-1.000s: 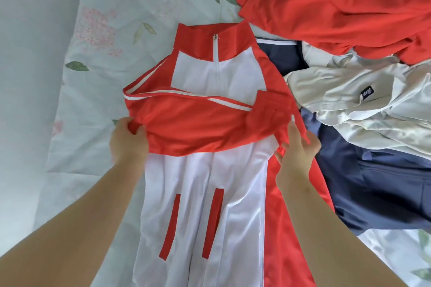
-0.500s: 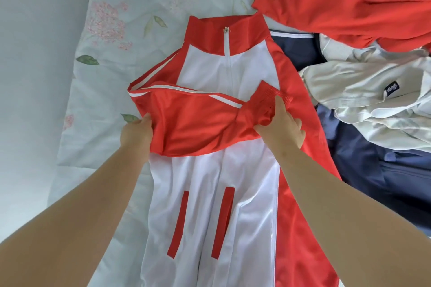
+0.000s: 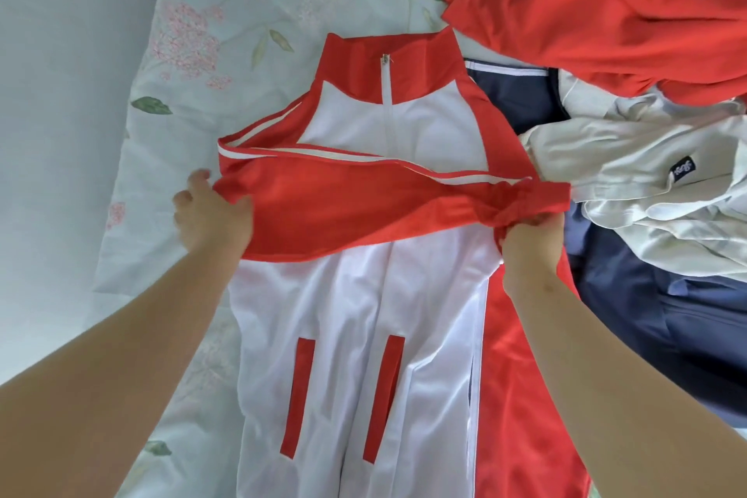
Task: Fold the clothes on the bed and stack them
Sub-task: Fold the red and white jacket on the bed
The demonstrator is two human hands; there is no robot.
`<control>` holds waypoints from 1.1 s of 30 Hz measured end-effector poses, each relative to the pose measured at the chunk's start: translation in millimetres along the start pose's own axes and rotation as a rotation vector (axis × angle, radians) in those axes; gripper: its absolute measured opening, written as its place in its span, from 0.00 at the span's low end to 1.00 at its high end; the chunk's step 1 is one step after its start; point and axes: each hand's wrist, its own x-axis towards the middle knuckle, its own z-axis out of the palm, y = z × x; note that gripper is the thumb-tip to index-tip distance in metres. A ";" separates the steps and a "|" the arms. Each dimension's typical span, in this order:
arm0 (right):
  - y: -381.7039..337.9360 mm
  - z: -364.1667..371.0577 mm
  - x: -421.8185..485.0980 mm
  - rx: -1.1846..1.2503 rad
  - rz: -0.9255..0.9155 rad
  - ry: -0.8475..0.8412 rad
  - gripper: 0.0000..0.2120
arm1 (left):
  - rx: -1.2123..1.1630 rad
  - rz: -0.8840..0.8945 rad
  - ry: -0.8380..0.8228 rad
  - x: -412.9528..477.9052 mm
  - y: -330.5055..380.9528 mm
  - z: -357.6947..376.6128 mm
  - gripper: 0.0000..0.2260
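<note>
A red and white zip jacket (image 3: 364,336) lies face up on the floral bed sheet (image 3: 210,36), collar away from me. Its red sleeve (image 3: 364,210) is folded across the chest from left to right. My left hand (image 3: 210,218) grips the sleeve's folded left edge. My right hand (image 3: 529,239) pinches the sleeve's cuff end at the jacket's right side, stretching it flat.
To the right lies a pile of unfolded clothes: a red garment (image 3: 606,12) at the top, a white garment (image 3: 646,182) with a dark label, and a navy garment (image 3: 667,315) under them. The bed's left edge meets a pale wall (image 3: 48,133).
My right hand has pulled the cuff out to the right, so the sleeve now stretches straight across the chest. My left hand stays at the left fold.
</note>
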 end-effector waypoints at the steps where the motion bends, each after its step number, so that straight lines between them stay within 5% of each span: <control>1: -3.3 0.6 -0.3 0.168 0.096 0.044 0.13 | 0.053 0.163 -0.007 -9.5 6.4 6.0 0.27; 4: -15.5 -1.1 -5.9 0.574 0.240 0.098 0.09 | 0.339 0.519 -0.172 -34.4 16.7 31.1 0.28; 7: -18.7 -5.4 -3.4 0.498 0.251 0.045 0.13 | 0.718 0.520 -0.323 -43.7 10.5 50.5 0.29; 11: -21.2 -22.0 5.1 0.430 0.251 0.056 0.16 | 0.839 0.483 -0.228 -45.1 13.8 49.2 0.29; 15: -32.7 -23.2 7.3 0.349 0.206 0.006 0.27 | 0.775 0.749 -0.077 -52.6 29.7 51.2 0.29; 18: -35.3 -13.7 11.3 0.118 0.045 -0.013 0.42 | 0.594 0.732 -0.392 -57.9 45.2 65.8 0.34; 20: -31.8 -12.5 15.8 0.029 -0.011 -0.052 0.36 | 0.557 0.598 -0.504 -57.1 47.6 73.8 0.37; 27: -10.0 -37.5 18.5 0.028 -0.205 -0.038 0.17 | 0.582 0.414 -0.433 -42.0 42.4 60.5 0.38; 30: 1.0 -48.9 19.0 -0.239 -0.169 0.014 0.13 | 0.490 0.628 -0.313 -65.4 59.7 65.4 0.33; 33: 15.1 -71.6 1.5 -0.465 -0.148 0.092 0.18 | 0.466 0.881 -0.446 -100.4 74.0 84.4 0.32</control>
